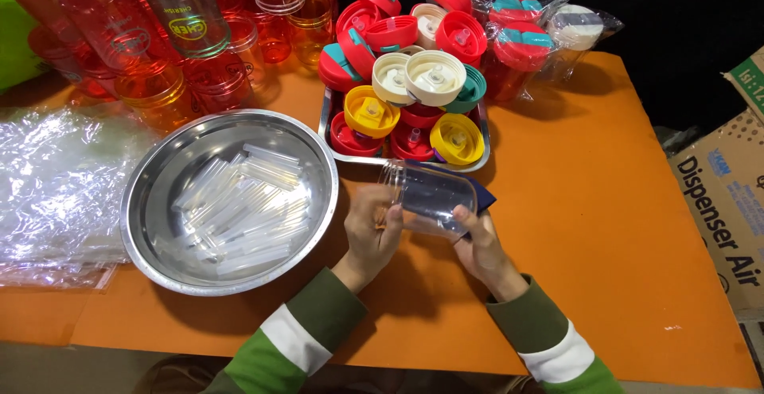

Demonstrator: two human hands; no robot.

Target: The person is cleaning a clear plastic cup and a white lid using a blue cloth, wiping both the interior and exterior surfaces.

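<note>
- Clear plastic cup [428,195] lay on its side over the orange table [605,227], near the middle of its front half, just in front of the lid tray, open mouth turned toward the bowl.
- Gripped at the mouth end by the left hand [372,231]: fingers [388,217] curled closed around the rim, thumb side against the wall.
- Held at the base end by the right hand [477,243]: fingers wrapped under and behind the cup, thumb [461,215] pressed on the clear wall; hand closed on it, not spread.
- Dark blue cloth [484,200] showed just behind the cup, beneath the right fingers; could not tell whether pinched or merely touched.
- Green sleeves with white bands came in from the front edge.
- Steel bowl [143,195] sat toward the left side of the table, just beside the left hand, filled with clear plastic straws [243,207].
- Metal tray [482,151] stood behind the cup, toward the back edge, heaped with red, yellow, cream and teal lids [414,83].
- Red, orange and clear cups [183,36] were stacked upside down at the back left corner.
- Bagged lidded cups [541,40] stood at the back edge, right of the tray.
- Crumpled clear plastic bags [56,187] lay along the left edge.
- Cardboard box [724,203] stood off the right edge.
</note>
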